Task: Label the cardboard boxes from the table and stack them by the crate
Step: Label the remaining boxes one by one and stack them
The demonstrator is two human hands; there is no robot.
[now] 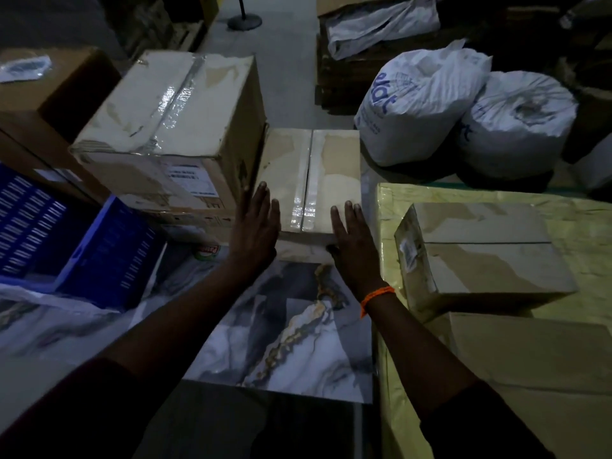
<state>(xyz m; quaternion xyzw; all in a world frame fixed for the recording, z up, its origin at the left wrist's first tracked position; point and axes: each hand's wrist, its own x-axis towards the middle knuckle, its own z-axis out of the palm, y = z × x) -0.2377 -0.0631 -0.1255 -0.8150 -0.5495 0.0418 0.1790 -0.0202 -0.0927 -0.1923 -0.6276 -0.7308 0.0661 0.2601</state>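
Note:
A small taped cardboard box [311, 173] sits on the floor beside a larger taped box [172, 127] that lies on a stack. My left hand [256, 230] lies flat with straight fingers against the small box's left side. My right hand [352, 246], an orange band on its wrist, rests with straight fingers on the box's near right corner. A blue crate [66, 240] stands at the left. On the yellow-covered table [496, 193] at the right lies another small box [483, 253], with a bigger box [530, 352] nearer me.
Two white tied sacks [424, 104] [516, 124] stand behind the table on the right. More cartons [56, 94] are stacked at the far left. The floor has marble-patterned tile [291, 332] in front of me. A black stand base [244, 21] is far back.

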